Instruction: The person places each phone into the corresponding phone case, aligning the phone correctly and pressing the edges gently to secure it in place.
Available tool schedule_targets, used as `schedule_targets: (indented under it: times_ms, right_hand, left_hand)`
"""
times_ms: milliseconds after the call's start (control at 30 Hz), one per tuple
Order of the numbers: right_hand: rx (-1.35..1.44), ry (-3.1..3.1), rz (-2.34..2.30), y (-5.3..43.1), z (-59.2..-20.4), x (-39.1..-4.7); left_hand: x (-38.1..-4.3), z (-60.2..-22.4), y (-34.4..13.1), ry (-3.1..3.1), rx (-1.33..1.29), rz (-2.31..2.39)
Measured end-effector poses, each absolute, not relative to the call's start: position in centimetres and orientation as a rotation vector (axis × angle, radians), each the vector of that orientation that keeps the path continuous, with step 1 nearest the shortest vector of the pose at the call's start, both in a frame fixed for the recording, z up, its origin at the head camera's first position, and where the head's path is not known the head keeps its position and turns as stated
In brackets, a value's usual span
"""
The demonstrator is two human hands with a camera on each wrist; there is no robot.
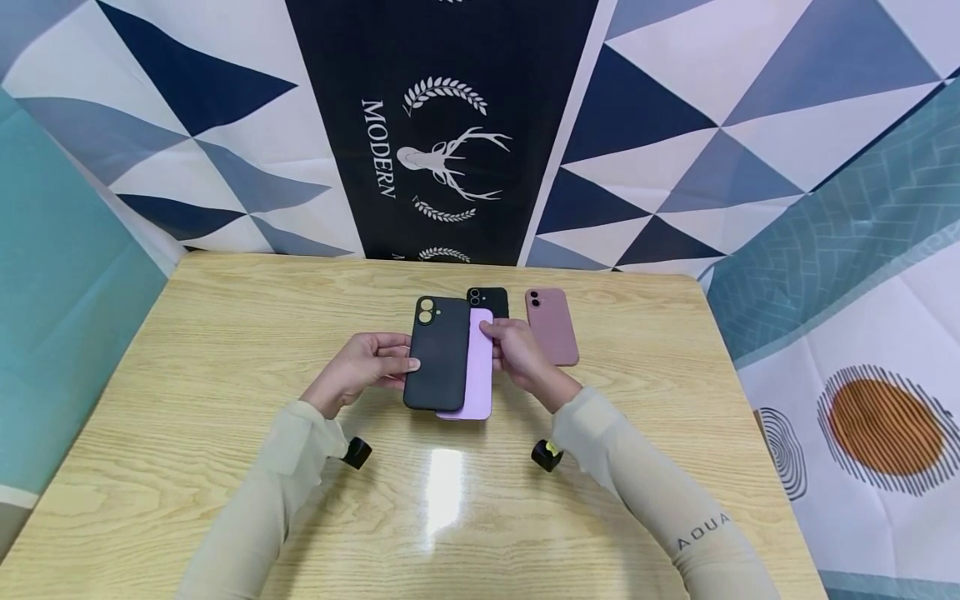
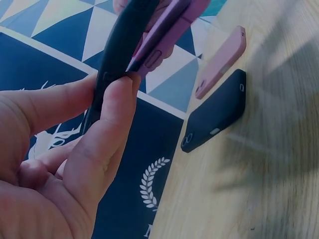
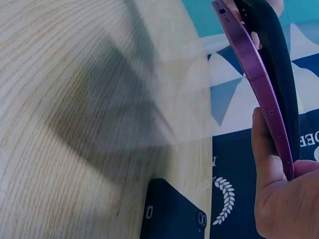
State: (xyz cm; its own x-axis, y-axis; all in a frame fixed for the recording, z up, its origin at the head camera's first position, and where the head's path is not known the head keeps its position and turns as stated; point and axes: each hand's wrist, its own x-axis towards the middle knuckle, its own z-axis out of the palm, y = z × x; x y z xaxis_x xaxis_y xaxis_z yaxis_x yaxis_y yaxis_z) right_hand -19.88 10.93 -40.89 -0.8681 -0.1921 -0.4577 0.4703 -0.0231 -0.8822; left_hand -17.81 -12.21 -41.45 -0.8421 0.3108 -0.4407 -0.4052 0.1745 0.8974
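My left hand pinches the left edge of a black phone case between thumb and fingers. Two camera holes show in that case's upper left corner. Behind it and a little to the right is a lilac phone case, partly covered by the black one. My right hand grips the lilac case by its right edge, thumb on the near face. Both cases are held up above the table, close together at a slight angle, as the right wrist view shows with the lilac case's edge beside the black case.
On the wooden table behind my hands lie another black phone case, partly hidden, and a dusty pink phone case to its right. A patterned cloth hangs along the table's back edge. Small black devices sit at my wrists.
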Motion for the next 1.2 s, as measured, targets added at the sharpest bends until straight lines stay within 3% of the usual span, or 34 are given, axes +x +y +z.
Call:
schedule_targets:
  times_ms: [1200]
  right_hand:
    - [0.375,1.656,-2.062,10.8,-40.8,-20.1]
  left_hand:
    - [-17.8,-41.6,-10.6,1.959,-0.071,1.659]
